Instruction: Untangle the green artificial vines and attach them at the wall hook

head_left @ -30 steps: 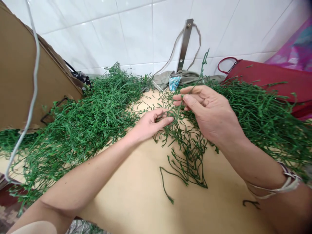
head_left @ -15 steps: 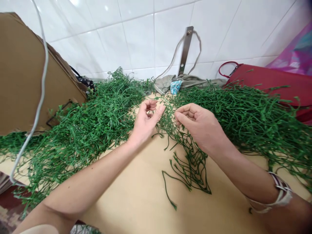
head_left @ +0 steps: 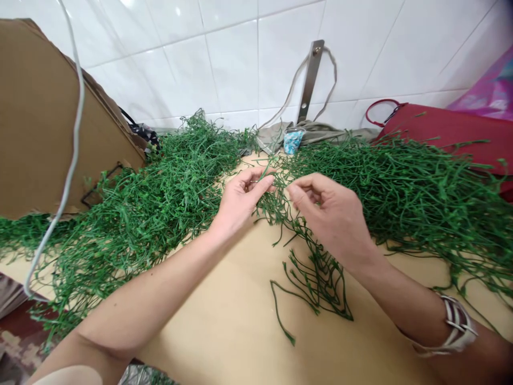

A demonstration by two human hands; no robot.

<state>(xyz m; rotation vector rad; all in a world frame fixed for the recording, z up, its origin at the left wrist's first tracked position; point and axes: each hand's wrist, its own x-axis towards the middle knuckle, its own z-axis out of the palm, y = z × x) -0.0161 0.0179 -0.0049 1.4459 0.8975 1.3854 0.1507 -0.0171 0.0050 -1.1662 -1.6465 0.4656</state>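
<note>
My left hand (head_left: 239, 202) and my right hand (head_left: 332, 216) meet over the middle of a tan table (head_left: 224, 321). Both pinch thin green plastic stems (head_left: 280, 199) at the top of a small tangled bunch (head_left: 316, 272) that trails down toward me. A big heap of the same green stems (head_left: 148, 203) lies to the left, another heap (head_left: 412, 187) to the right. My fingertips sit a few centimetres apart on the stems.
A cardboard sheet (head_left: 44, 123) leans at the left with a white cable (head_left: 68, 160) hanging before it. At the tiled wall stand a metal bracket (head_left: 311, 77), a small cup of blue bits (head_left: 293, 140) and a red bag (head_left: 449, 131). My right wrist wears a watch (head_left: 457, 323).
My right hand dropped from a raised position, where it held a stem up, down to the bunch. My left hand moved up and closed its fingers on the stems.
</note>
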